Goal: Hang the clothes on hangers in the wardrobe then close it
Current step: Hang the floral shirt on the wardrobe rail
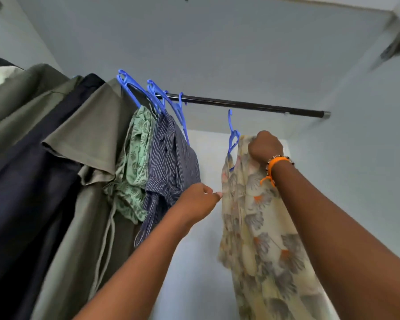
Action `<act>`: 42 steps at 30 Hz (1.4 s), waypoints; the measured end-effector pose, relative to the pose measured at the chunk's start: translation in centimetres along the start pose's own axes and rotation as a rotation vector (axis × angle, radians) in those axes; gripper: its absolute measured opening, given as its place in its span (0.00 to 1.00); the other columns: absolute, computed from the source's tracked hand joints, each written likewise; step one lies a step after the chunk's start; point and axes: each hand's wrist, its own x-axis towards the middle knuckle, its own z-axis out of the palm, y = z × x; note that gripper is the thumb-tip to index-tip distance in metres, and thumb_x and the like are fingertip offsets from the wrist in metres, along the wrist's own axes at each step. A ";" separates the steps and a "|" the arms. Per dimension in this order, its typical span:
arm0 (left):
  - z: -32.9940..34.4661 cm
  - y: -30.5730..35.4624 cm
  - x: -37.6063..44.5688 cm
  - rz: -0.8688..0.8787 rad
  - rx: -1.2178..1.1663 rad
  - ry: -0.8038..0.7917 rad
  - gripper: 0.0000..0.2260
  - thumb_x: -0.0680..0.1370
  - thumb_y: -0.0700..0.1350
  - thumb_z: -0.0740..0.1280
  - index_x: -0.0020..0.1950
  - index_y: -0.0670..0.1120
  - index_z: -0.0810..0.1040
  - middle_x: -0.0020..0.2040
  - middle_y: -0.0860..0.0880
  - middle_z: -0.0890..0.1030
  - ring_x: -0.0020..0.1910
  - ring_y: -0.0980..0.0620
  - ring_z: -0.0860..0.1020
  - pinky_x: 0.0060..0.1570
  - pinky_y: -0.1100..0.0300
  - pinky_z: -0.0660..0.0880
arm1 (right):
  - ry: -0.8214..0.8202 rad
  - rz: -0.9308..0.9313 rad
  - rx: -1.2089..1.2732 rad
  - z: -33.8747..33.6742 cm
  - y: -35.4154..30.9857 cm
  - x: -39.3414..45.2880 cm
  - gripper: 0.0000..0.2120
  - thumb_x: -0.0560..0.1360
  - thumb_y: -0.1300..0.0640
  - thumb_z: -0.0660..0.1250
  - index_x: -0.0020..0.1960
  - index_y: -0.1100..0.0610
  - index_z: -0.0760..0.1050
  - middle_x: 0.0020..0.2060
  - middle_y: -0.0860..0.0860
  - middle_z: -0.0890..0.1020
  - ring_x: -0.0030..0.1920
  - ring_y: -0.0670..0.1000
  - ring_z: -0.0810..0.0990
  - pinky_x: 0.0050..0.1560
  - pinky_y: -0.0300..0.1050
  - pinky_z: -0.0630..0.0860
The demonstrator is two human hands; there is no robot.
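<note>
A cream floral dress (254,218) hangs from a blue hanger (232,137) whose hook sits just below the dark wardrobe rail (252,105), apart from it. My right hand (264,146) grips the top of the dress and hanger in a fist. My left hand (199,202) reaches to the dress's left edge, with thumb and fingertip touching or pinching the fabric. On the rail's left part hang a striped navy garment (169,158), a green patterned one (136,162), an olive shirt (88,139) and darker clothes, on blue hangers (157,95).
Pale blue wardrobe walls (356,158) close in at the back and right. The rail's right stretch up to its end bracket (326,115) carries nothing. An empty blue hanger (181,112) hangs beside the striped garment. Hanging clothes fill the left side.
</note>
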 end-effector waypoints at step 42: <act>-7.7 -3.1 -7.2 -0.116 -0.445 0.117 0.12 0.82 0.52 0.54 0.56 0.56 0.77 0.50 0.50 0.83 0.47 0.52 0.81 0.43 0.58 0.78 | -0.405 -0.002 0.995 9.9 -9.7 -14.8 0.30 0.69 0.56 0.64 0.71 0.51 0.63 0.63 0.52 0.75 0.61 0.53 0.75 0.62 0.54 0.73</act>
